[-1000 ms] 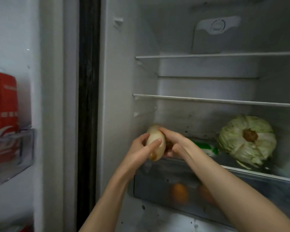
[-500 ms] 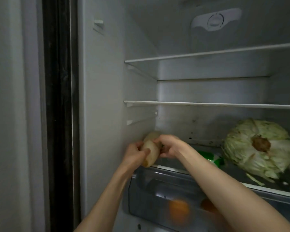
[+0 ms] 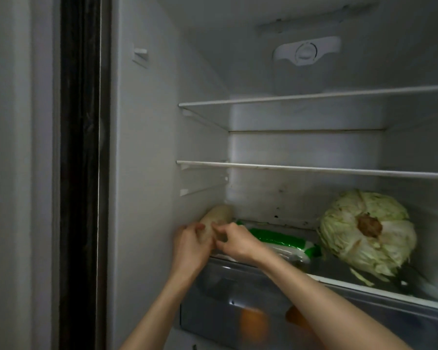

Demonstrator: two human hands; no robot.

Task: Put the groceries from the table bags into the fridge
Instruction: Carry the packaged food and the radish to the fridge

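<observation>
Head view: left hand (image 3: 191, 245), right hand (image 3: 234, 242) grip potato (image 3: 216, 219)

1. Two bare forearms, with no sleeve in view on either.
2. The left hand (image 3: 191, 247) wears no glove, and no ring shows on its fingers.
3. The right hand (image 3: 238, 242) is likewise ungloved, with nothing worn at the wrist behind the fingers.
</observation>
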